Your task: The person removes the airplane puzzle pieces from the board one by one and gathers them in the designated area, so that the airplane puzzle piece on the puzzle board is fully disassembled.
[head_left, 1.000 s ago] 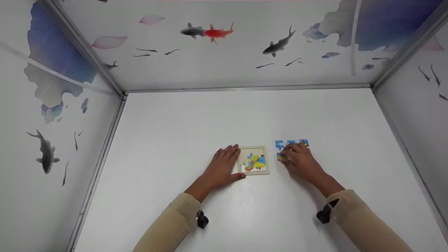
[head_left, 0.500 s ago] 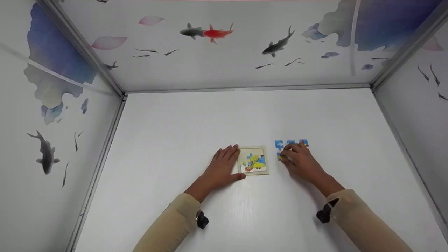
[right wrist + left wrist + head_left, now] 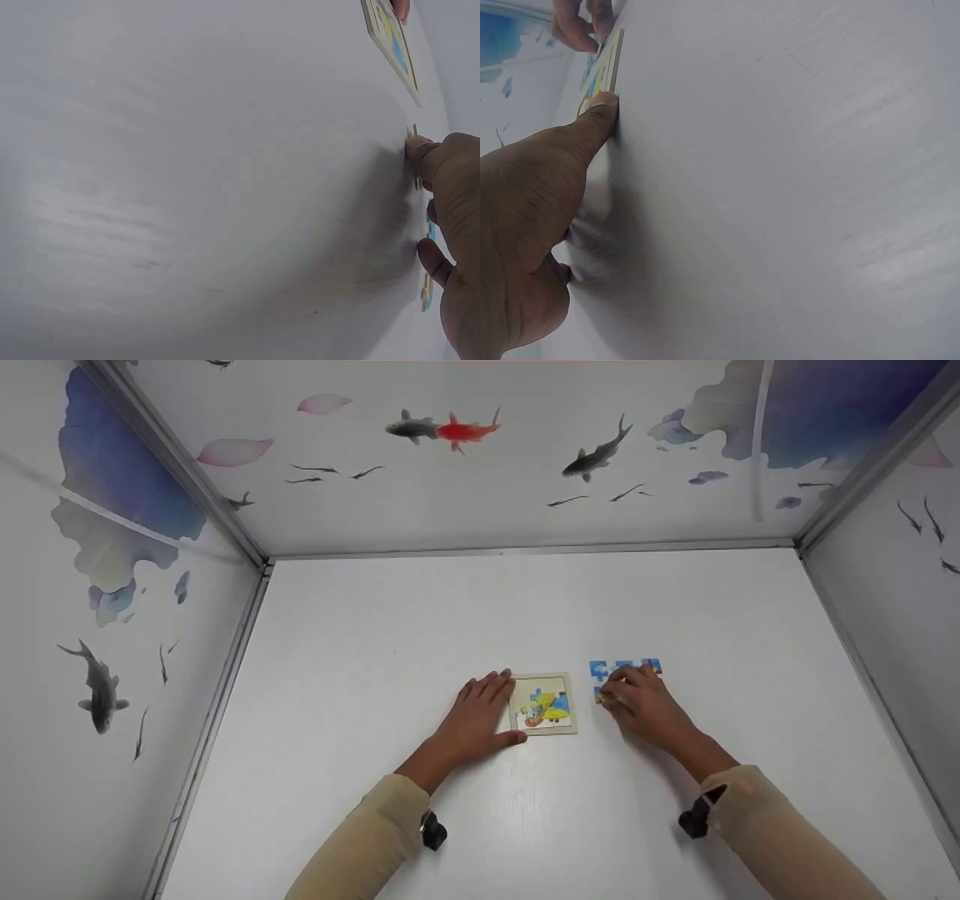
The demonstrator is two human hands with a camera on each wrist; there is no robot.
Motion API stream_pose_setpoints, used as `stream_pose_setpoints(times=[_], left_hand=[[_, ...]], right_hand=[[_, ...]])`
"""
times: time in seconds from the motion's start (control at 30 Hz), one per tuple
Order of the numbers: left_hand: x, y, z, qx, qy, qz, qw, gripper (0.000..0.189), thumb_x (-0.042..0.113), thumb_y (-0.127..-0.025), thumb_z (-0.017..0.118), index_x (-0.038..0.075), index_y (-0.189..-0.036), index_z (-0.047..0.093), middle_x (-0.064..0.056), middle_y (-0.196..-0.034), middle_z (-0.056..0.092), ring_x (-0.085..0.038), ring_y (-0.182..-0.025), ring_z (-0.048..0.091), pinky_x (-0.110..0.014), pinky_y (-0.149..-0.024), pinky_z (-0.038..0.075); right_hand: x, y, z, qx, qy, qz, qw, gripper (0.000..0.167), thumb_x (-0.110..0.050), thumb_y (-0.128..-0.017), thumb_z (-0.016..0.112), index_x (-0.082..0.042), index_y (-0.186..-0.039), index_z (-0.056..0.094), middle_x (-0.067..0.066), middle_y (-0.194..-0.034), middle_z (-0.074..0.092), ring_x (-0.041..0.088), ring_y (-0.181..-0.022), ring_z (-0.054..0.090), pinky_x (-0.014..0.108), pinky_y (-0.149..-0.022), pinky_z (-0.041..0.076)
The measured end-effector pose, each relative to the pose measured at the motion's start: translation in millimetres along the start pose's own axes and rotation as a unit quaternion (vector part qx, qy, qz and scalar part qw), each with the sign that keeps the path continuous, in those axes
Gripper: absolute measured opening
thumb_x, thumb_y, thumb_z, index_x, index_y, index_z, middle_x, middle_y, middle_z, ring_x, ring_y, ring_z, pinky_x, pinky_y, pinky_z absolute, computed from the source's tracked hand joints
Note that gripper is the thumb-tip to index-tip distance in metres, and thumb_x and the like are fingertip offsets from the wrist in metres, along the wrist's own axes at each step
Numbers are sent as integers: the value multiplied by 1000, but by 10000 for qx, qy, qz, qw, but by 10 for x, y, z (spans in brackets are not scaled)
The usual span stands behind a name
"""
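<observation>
In the head view a square wooden puzzle frame lies on the white table, with several joined yellow and blue pieces in its lower right part. My left hand lies along its left side, fingers straight, fingertips at the upper left edge and thumb at the lower left corner. To the right of the frame, my right hand pinches a jigsaw piece between thumb and fingers. The right wrist view shows this piece edge-on at the thumb. Its far part is hidden by the fingers.
Loose blue jigsaw pieces lie in a row just beyond the right hand, partly covered by it. Walls with painted fish enclose the table at the back and both sides. A small black device sits at the right cuff.
</observation>
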State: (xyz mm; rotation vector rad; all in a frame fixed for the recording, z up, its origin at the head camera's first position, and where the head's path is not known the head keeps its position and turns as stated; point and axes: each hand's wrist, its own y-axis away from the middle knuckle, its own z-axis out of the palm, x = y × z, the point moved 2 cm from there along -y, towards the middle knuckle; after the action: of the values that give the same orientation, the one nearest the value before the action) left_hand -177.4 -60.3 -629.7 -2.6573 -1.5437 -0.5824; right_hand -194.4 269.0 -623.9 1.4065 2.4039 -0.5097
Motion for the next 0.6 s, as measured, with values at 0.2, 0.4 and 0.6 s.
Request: stream_pose_setpoints(times=[0.2, 0.4, 0.6], left_hand=[[2, 3, -4, -15, 19, 31, 10000, 100, 71, -105, 58, 12, -178, 21, -3, -185, 16, -26, -170, 15, -52, -136, 16], [-2, 3, -12, -24, 30, 68, 10000, 101, 73, -105, 57, 11, -177, 21, -5, -185, 16, -27, -170, 16, -52, -136, 17], [-7, -1, -10, -25, 19, 90, 10000, 101, 72, -105, 57, 11, -177, 22, -5, -185, 17, -27, -170, 16, -53, -136, 18]], right_hand=[[-12, 7, -15, 62, -38, -58, 10000, 15, -9, -100, 83, -8, -115, 83, 11, -122, 69, 34, -111, 55, 54, -95, 50], [-4, 14, -16, 102, -44, -147, 9998, 14, -9, -100, 82, -7, -114, 83, 11, -122, 69, 34, -110, 54, 54, -93, 49], [-2, 17, -15, 98, -45, -155, 9998, 17, -9, -101, 82, -8, -117, 83, 12, -123, 69, 34, -111, 54, 55, -94, 48]])
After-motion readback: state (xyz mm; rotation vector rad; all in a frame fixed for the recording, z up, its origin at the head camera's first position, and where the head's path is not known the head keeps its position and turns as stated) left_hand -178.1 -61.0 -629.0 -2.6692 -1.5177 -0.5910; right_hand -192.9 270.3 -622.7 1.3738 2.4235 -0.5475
